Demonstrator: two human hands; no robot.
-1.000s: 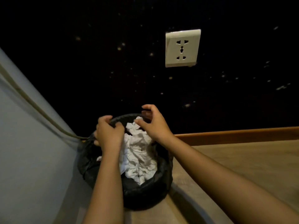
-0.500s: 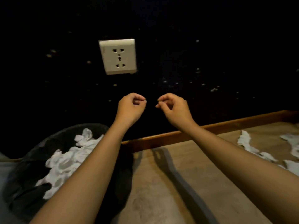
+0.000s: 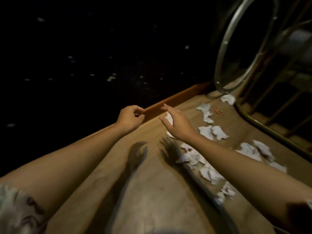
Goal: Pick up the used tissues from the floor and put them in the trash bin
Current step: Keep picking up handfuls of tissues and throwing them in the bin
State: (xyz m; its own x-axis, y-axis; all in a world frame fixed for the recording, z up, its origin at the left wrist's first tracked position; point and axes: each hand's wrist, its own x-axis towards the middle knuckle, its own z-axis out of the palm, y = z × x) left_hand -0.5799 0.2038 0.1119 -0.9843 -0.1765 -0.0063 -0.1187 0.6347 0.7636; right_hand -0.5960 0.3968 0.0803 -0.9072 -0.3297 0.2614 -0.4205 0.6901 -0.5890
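Tissues litter floor (hands above)

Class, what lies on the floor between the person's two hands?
In the head view, only bare floor and the orange baseboard show between left hand and right hand; no tissue.

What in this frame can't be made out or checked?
- Trash bin: outside the head view, so its position is unknown.
- Tissues under the right hand and forearm: partly covered, so no count is possible.
- Left hand: fingers curled; too dim to tell whether it holds anything.
- Small orange object: too small to identify.
- Metal frame: cut by the right edge.
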